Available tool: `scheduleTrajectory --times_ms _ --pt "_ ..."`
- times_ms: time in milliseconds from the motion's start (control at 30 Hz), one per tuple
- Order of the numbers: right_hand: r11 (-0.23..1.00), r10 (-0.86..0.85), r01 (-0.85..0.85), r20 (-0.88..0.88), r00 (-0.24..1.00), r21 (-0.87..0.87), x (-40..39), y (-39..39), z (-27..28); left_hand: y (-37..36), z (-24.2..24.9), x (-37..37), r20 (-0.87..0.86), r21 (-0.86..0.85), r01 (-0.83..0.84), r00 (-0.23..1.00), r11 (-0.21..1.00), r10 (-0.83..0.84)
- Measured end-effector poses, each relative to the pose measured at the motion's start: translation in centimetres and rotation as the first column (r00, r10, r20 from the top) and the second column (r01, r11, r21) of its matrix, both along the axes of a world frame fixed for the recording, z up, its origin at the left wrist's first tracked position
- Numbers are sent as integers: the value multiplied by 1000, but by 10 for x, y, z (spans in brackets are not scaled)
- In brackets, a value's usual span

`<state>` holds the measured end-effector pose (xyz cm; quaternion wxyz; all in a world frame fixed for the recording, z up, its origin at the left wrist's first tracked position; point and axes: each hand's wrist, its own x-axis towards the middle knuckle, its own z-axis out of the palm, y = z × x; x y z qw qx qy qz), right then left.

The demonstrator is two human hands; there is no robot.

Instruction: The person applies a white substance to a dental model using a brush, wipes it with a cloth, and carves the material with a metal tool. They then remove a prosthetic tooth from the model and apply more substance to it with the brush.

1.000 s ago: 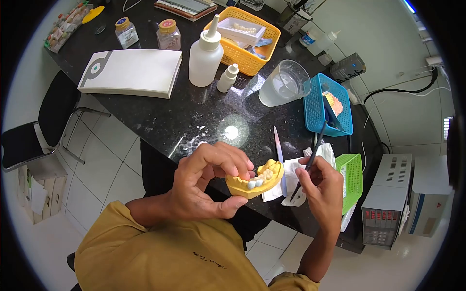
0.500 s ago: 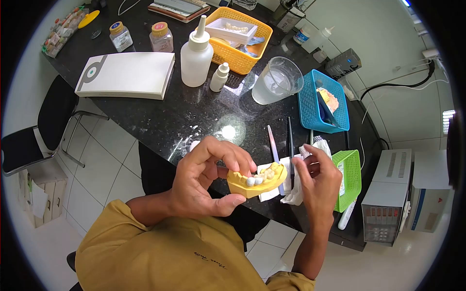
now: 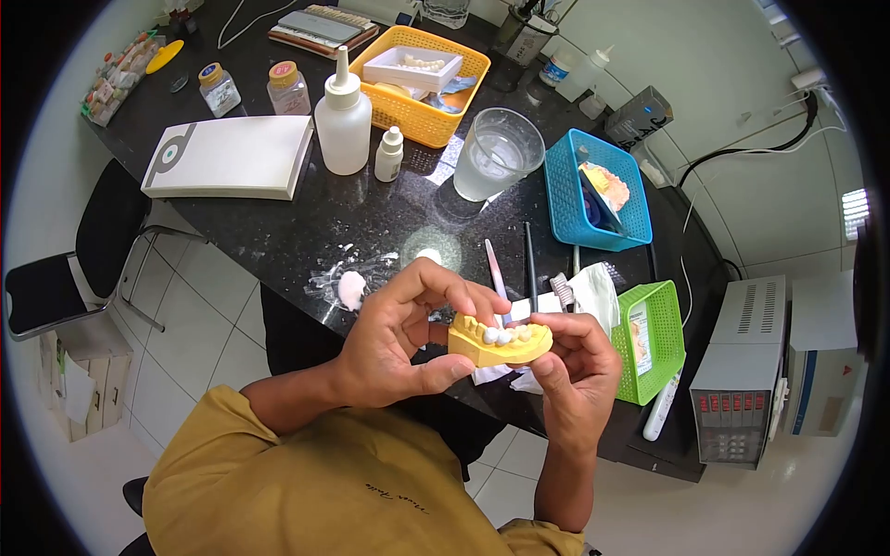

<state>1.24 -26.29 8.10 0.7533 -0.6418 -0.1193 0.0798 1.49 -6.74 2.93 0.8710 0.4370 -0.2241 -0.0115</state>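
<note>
A yellow dental model [image 3: 491, 352] is held up over the front edge of the black counter. Whitish tooth crowns [image 3: 498, 335] sit along its upper side. My left hand [image 3: 399, 334] grips its left end, thumb below and fingers over the top. The right end is pinched between the thumb and fingers of my right hand [image 3: 579, 371]. Behind the model lie a pink-tipped slim tool [image 3: 494, 264], a dark thin tool [image 3: 530, 259] and a toothbrush [image 3: 562, 288]. White tissue [image 3: 596, 294] lies beside the brush; my hands cover part of this area.
White powder [image 3: 351, 290] lies on the counter [image 3: 269, 222]. Farther back stand a squeeze bottle [image 3: 343, 130], a small dropper bottle [image 3: 389, 155] and a glass of liquid [image 3: 499, 157]. Yellow [image 3: 431, 125], blue [image 3: 565, 208] and green [image 3: 663, 371] baskets stand around, with a white box [image 3: 227, 157] at left.
My right hand has moved left and closed on the right end of the dental model. The model has shifted slightly right and turned. The camera view has shifted, uncovering the pinkish powder heap.
</note>
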Motion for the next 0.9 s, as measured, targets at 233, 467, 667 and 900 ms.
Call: scheduleTrajectory --times_ms 233,467,667,900 --pt "996 -36 32 39 999 83 -6 -10 -6 -11 5 -4 -51 -40 13 999 999 -15" --pt "993 -67 72 65 996 -91 1 -13 2 2 4 -10 28 204 -48 999 978 43" --pt "536 -106 364 367 924 -761 18 -32 15 24 -5 -16 121 284 -281 959 917 257" --pt "276 96 274 310 946 -922 41 2 3 37 -2 -17 80 293 -318 948 902 309"
